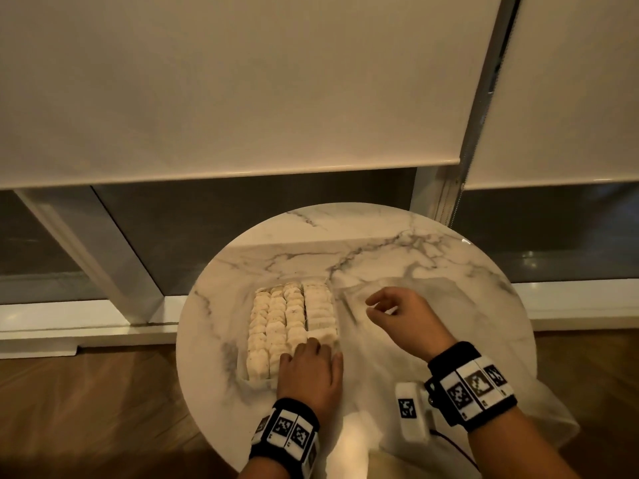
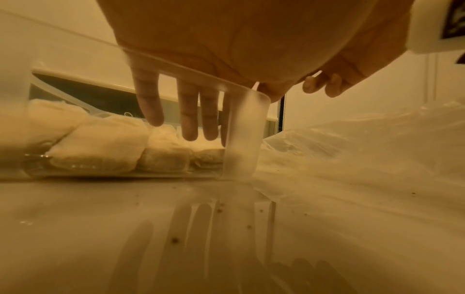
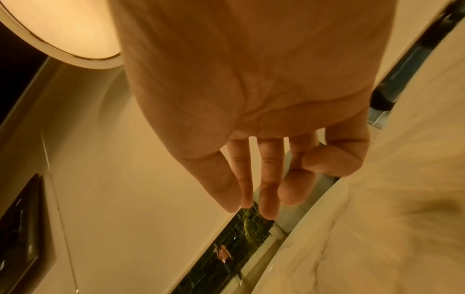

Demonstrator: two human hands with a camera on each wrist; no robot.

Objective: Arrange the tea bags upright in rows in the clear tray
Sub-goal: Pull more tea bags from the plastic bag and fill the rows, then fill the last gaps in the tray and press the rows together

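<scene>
On the round marble table the clear tray sits left of centre, and I place everything else by it. Inside it the tea bags stand upright in four packed rows running away from me.

My left hand lies over the tray's near end, palm down. From the left wrist view my fingers reach straight down inside the near wall, their tips at the tops of the closest bags, nothing pinched; the hand is relaxed, fingers extended.

Just right of the tray, a thin translucent plastic bag is spread over the table and hangs off its near edge.

My right hand hovers above that bag, well apart from the tray. Its fingers are loosely bent, thumb near the forefinger, and it holds nothing.
</scene>
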